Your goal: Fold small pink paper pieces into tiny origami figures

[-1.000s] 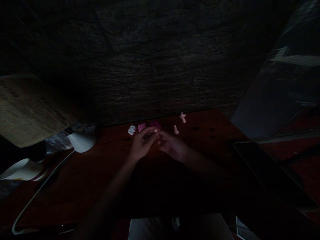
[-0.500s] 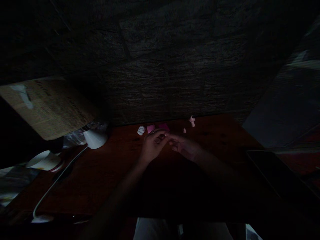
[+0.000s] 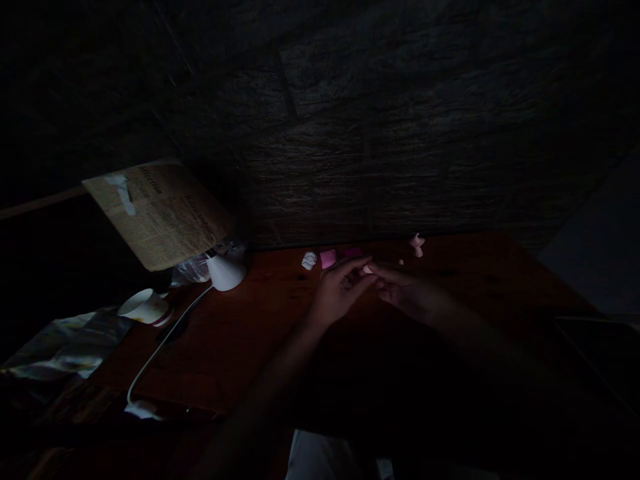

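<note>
My left hand (image 3: 339,293) pinches a small pale pink lump of modelling clay (image 3: 367,269) between thumb and fingertips, above the wooden table. From the other side, the fingertips of my right hand (image 3: 407,293) press on the same lump, its lower fingers curled. Just behind my hands lie a flat pink piece (image 3: 328,258) and a magenta piece (image 3: 353,253), partly covered by my left fingers. A white crumpled lump (image 3: 309,260) sits to their left. Toward the right are a tiny pale bit (image 3: 401,262) and a pale pink shaped piece (image 3: 417,245), flared at the top.
A lamp with a white cone-shaped part (image 3: 226,272) and a newspaper shade (image 3: 165,220) stands at the left. Its white cable (image 3: 165,340) runs to the table's front edge, past a paper cup (image 3: 144,307). A dark stone-patterned wall (image 3: 320,153) rises behind. The light is very dim.
The view has turned left, so everything appears farther right. My hands stay together at the lump, which now shows more clearly between the fingertips.
</note>
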A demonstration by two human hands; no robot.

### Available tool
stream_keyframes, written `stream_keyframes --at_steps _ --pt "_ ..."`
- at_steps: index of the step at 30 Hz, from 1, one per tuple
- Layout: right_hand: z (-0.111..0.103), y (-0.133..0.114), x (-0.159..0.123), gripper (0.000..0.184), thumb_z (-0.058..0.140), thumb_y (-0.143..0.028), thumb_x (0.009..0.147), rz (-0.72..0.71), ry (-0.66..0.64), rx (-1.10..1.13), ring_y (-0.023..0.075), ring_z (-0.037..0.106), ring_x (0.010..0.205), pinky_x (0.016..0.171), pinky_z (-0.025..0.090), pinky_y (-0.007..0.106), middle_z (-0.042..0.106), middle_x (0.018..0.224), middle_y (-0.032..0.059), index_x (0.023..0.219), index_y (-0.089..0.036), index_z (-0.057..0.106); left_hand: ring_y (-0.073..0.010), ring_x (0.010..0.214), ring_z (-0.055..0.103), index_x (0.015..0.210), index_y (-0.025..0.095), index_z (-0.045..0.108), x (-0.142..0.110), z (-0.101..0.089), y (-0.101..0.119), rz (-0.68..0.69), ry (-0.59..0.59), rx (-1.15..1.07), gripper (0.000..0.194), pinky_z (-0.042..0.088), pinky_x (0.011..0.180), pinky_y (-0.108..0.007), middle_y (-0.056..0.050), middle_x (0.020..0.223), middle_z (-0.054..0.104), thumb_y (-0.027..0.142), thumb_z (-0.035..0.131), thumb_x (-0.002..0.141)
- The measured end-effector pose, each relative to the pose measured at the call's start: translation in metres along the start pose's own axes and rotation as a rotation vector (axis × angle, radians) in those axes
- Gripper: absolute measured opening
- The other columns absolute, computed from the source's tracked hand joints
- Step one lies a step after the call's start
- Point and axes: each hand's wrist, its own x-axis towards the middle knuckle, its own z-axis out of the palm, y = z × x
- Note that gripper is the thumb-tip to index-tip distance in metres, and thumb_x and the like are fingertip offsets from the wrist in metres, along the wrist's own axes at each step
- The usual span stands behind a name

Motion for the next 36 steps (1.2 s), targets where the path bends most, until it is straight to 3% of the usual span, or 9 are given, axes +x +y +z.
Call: stream_keyframes --at_steps 5,9,16,21,28,36 --pt "0.0000 0.0001 0.0000 0.015 0.085 -0.038 0.076 0.049 0.040 -0.030 0.0121 0.061 0.072 0.065 0.048 0.025 0.074 0.088 0.0022 0.080 -0.025 0.079 -0.0206 0.092 0.075 0.109 0.020 0.075 0.0008 0.0019 -0.0008 -0.012 0.005 -0.033 0.019 0.063 0.078 -0.034 -0.010 0.110 0.078 0.029 0.073 0.091" --pt "-0.0032 -0.0021 -0.0001 0.023 0.093 -0.036 0.066 0.051 -0.004 0.024 0.0124 0.061 0.076 0.069 0.047 0.025 0.075 0.091 0.0009 0.082 -0.025 0.080 -0.0195 0.091 0.076 0.102 0.021 0.077 0.0022 0.0031 -0.0032 0.023 0.030 -0.130 0.015 0.063 0.079 -0.032 -0.008 0.104 0.080 0.030 0.074 0.091" --pt "-0.0041 -0.0041 -0.0019 0.023 0.093 -0.031 0.065 0.046 -0.082 0.079 0.0106 0.059 0.074 0.067 0.045 0.024 0.075 0.089 -0.0012 0.084 -0.026 0.081 -0.0207 0.094 0.077 0.100 0.021 0.078 0.0041 0.0003 -0.0040 -0.010 0.030 -0.246 0.014 0.063 0.078 -0.032 -0.008 0.107 0.081 0.029 0.074 0.089" --pt "-0.0036 -0.0052 -0.0016 0.022 0.093 -0.035 0.067 0.049 -0.080 0.068 0.0100 0.059 0.071 0.064 0.045 0.023 0.074 0.088 -0.0009 0.083 -0.027 0.081 -0.0198 0.088 0.077 0.105 0.021 0.077 0.0043 0.0003 -0.0044 -0.043 0.028 -0.265 0.023 0.063 0.077 -0.033 -0.008 0.103 0.081 0.030 0.080 0.084" --pt "-0.0036 -0.0023 0.0010 0.026 0.090 -0.046 0.070 0.015 -0.038 -0.024 0.0131 0.061 0.074 0.063 0.047 0.025 0.074 0.092 0.0027 0.086 -0.028 0.081 -0.0187 0.084 0.077 0.097 0.022 0.078 0.0040 0.0008 -0.0005 -0.058 0.050 -0.299 0.012 0.064 0.076 -0.032 -0.005 0.095 0.081 0.026 0.077 0.085" --pt "-0.0019 -0.0025 -0.0023 0.027 0.093 -0.040 0.064 -0.068 -0.067 -0.054 0.0121 0.061 0.075 0.065 0.048 0.025 0.077 0.097 0.0021 0.086 -0.030 0.083 -0.0205 0.092 0.077 0.095 0.022 0.079 0.0065 -0.0054 -0.0033 -0.071 0.039 -0.265 0.011 0.064 0.081 -0.035 -0.007 0.102 0.081 0.028 0.074 0.088"
